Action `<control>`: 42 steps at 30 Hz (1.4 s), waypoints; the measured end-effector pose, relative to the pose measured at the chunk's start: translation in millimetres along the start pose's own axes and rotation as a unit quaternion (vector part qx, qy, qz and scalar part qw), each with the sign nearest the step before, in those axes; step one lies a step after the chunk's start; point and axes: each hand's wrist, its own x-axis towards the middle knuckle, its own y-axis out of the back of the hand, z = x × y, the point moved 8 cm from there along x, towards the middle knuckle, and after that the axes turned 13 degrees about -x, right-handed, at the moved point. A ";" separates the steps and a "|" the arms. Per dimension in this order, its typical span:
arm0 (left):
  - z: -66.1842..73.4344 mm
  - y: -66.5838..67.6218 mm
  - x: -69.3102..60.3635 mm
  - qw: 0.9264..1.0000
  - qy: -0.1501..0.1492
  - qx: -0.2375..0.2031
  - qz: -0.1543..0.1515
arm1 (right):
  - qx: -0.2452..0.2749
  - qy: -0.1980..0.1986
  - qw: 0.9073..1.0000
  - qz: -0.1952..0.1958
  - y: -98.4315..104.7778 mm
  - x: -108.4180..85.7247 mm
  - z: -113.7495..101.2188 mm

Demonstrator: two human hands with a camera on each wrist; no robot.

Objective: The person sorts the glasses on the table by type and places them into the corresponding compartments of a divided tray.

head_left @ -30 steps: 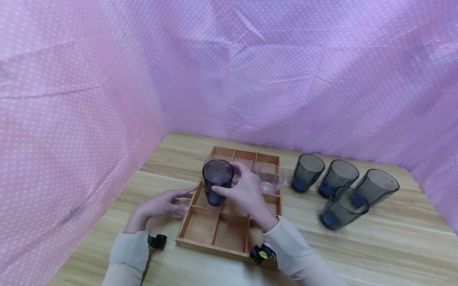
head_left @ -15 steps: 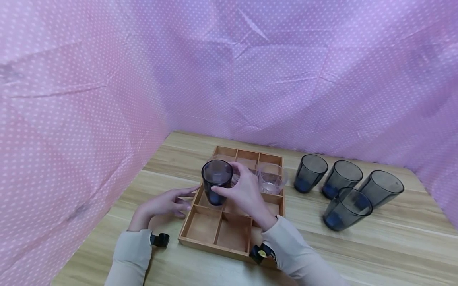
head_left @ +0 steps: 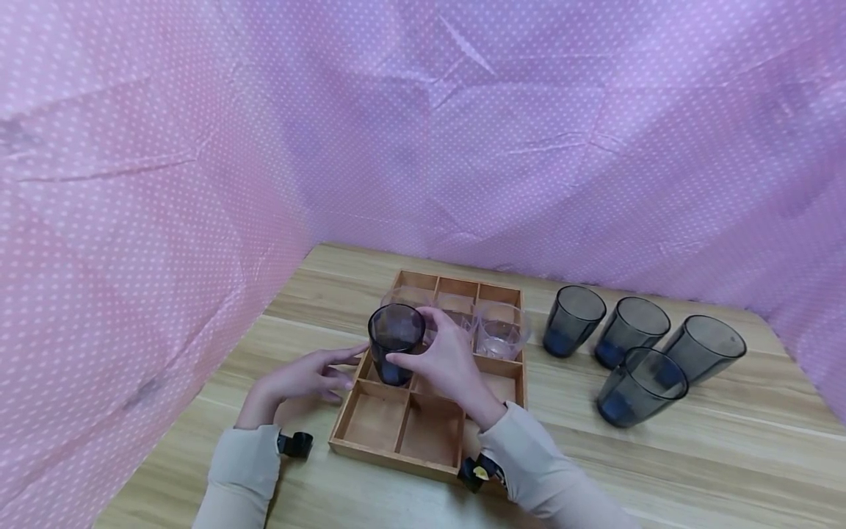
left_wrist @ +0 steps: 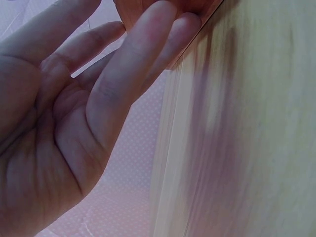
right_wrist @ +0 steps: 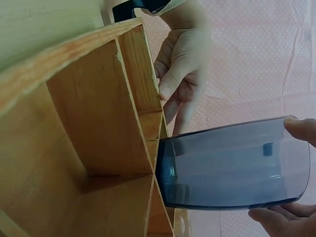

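My right hand [head_left: 449, 361] grips a smoky blue-grey drinking glass [head_left: 395, 334] near its rim, thumb on one side and fingers on the other. The glass stands upright over a left-side compartment of the wooden divided tray [head_left: 396, 461]. In the right wrist view, the base of the glass [right_wrist: 232, 168] is level with the divider tops; whether it reaches inside is hard to tell. My left hand [head_left: 300, 378] lies beside the tray's left wall, fingers extended. In the left wrist view, the left hand's fingertips [left_wrist: 155, 19] touch the tray's side.
Clear glasses, among them one at the right [head_left: 500, 334], stand in the tray row behind the held glass. Several more smoky glasses, including a front one [head_left: 641, 388], stand on the wooden table [head_left: 727, 455] to the right. A pink dotted cloth [head_left: 423, 147] surrounds the table.
The held glass and my right hand have moved slightly down and toward me, uncovering more of the clear glasses behind. My left hand stays by the tray. The head view has shifted a little.
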 end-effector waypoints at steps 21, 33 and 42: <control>-6.4 -18.9 -4.0 1.000 -0.003 0.005 0.017 | -0.069 0.016 0.997 -0.030 -13.9 -12.8 12.8; -8.8 -24.4 -4.5 1.000 -0.005 0.004 0.021 | -0.066 0.022 0.997 -0.043 -18.2 -16.0 16.4; -8.0 -24.4 -5.8 1.000 -0.009 -0.007 0.018 | -0.090 0.029 0.994 -0.057 -20.3 -14.9 12.5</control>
